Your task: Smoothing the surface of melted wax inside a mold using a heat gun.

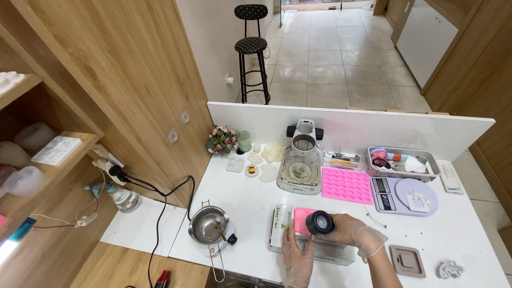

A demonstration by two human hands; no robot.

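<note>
Now | 2 gloved hands: right hand (356, 232) grips 1 black jar (320, 222) | 2 pink moulds (347, 185)

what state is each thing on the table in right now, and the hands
right hand: gloved, gripping a black round container, its mouth turned towards the camera
left hand: gloved, resting flat on the long box
small pink mould: lying on the box
metal pot: upright, a utensil inside
large pink mould: flat on the table
scale: a white piece on its platform
grey tray: filled with small items

Tiled floor (330, 64), black stool (252, 50), wood walls (122, 69)
</note>
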